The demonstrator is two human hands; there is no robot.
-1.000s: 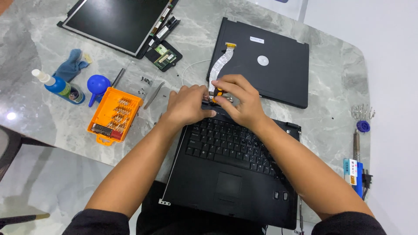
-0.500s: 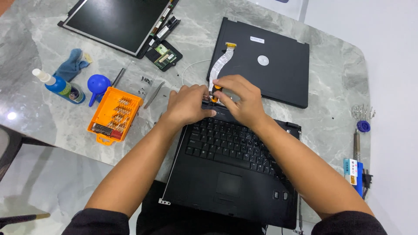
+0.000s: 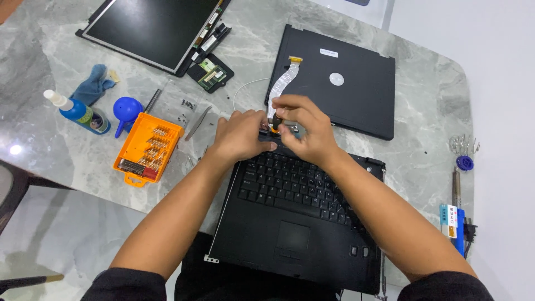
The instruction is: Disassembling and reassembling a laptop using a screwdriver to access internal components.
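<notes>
Laptop base (image 3: 295, 223): on tabletop (image 3: 423, 139), keyboard in place — screen panel (image 3: 150, 28) and lid (image 3: 340, 78) already off.
Right hand (image 3: 304, 128): clamped on small screwdriver (image 3: 275, 124) at hinge.
Left hand (image 3: 241, 135): flat, steadying rear edge — hinge work unfinished.

Both hands cover the laptop base's (image 3: 301, 223) back edge, so the screwdriver (image 3: 276, 122) tip stays unseen; its front corner is cropped. The loose screen panel (image 3: 150, 28) runs off the top.
</notes>
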